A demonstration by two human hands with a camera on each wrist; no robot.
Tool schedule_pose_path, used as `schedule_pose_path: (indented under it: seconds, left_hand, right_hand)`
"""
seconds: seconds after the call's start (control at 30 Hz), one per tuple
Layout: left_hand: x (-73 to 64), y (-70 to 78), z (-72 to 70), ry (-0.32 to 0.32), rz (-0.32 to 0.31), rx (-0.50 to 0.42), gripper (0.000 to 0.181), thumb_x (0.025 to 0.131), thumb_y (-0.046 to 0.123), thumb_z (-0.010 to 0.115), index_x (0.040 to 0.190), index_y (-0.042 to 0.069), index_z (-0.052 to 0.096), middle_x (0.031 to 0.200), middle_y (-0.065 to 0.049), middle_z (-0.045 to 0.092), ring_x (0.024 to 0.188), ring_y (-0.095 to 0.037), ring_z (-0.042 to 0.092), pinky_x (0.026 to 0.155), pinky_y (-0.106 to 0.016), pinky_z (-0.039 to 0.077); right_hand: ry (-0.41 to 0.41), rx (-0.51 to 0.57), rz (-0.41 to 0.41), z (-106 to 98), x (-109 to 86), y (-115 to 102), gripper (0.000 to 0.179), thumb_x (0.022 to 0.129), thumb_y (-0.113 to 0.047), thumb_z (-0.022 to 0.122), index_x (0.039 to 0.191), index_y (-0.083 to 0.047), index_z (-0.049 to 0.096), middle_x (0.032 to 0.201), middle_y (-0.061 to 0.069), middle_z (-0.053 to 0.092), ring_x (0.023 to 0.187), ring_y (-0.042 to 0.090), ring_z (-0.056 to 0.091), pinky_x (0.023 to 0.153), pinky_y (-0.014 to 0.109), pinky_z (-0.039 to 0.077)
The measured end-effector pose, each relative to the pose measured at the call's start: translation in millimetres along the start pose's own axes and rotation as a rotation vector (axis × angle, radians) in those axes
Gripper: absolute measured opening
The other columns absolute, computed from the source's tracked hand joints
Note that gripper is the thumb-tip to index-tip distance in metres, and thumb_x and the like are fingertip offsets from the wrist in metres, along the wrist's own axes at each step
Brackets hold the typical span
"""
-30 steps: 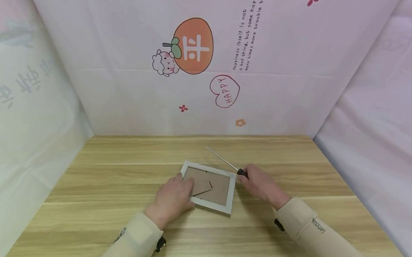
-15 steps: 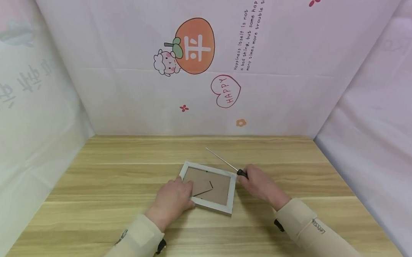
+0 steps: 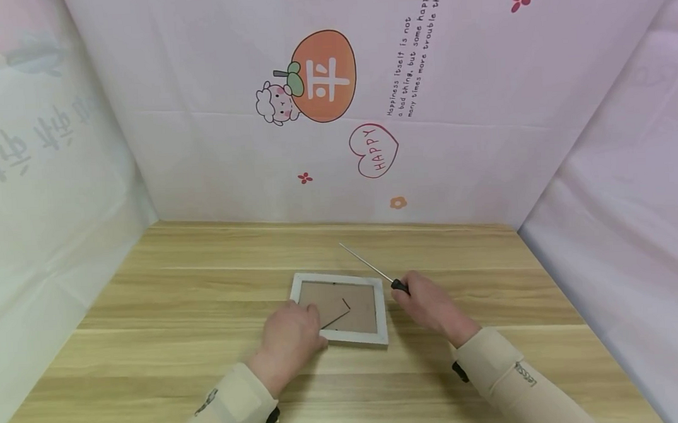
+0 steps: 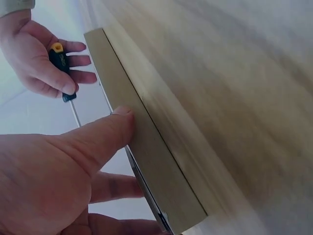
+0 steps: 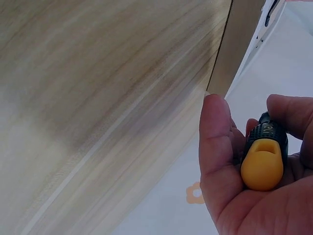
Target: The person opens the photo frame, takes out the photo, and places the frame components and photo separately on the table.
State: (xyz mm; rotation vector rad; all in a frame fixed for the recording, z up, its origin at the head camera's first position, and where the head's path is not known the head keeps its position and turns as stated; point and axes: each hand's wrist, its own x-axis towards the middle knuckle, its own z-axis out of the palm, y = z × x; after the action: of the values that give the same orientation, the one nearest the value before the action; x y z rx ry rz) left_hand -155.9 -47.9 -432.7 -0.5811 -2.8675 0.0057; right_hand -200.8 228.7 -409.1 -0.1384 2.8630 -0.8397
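Picture frame (image 3: 381, 314), back upward on the wood-grain table (image 3: 163, 345), lies between the hands, long axis left to right. The left hand (image 3: 292, 336), the closer, grips its near-left part, thumb pressed on the near side. Just beyond its right end, the right hand (image 3: 425, 299) holds a screwdriver (image 3: 370, 264), some fingers extended. Pale, square-edged rim; flat brown backing board (image 3: 362, 299); slim metal shaft, dark handle, rounded yellow end (image 5: 262, 171).
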Motion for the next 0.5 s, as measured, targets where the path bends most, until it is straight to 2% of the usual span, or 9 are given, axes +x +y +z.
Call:
schedule_pose_path:
  seconds: [0.2,0.4,0.5]
  left_hand:
    - [-2.9,5.8,-0.5,0.017,-0.040,0.003,0.056,0.075,0.054,0.088,0.077,0.009,0.054,0.058,-0.002,0.045,0.054,-0.014,0.049,0.040,-0.029,0.046]
    - [-3.5,4.6,-0.3,0.013,-0.027,0.012,0.058,0.076,0.056,0.087,0.074,0.011,0.051,0.056,0.000,0.041,0.051,-0.013,0.046,0.038,-0.028,0.045]
    - [-3.1,3.4,-0.5,-0.001,-0.023,-0.008,0.056,0.077,0.055,0.087,0.077,0.009,0.054,0.059,-0.003,0.046,0.054,-0.015,0.050,0.039,-0.030,0.047]
  right_hand:
    - [-0.006,-0.014,0.008,0.7,0.1,1.2,0.021,0.106,-0.023,0.055,0.106,-0.002,0.054,0.080,0.008,0.053,0.066,0.020,0.049,0.056,0.031,0.040]
    - [-0.002,-0.030,0.012,0.6,-0.7,0.3,0.020,0.106,-0.023,0.056,0.105,-0.003,0.054,0.080,0.007,0.053,0.066,0.020,0.050,0.056,0.031,0.040]
    - [-0.002,-0.034,0.014,0.5,-1.2,-0.2,0.020,0.106,-0.023,0.056,0.105,-0.004,0.054,0.080,0.007,0.054,0.067,0.020,0.050,0.056,0.032,0.040]
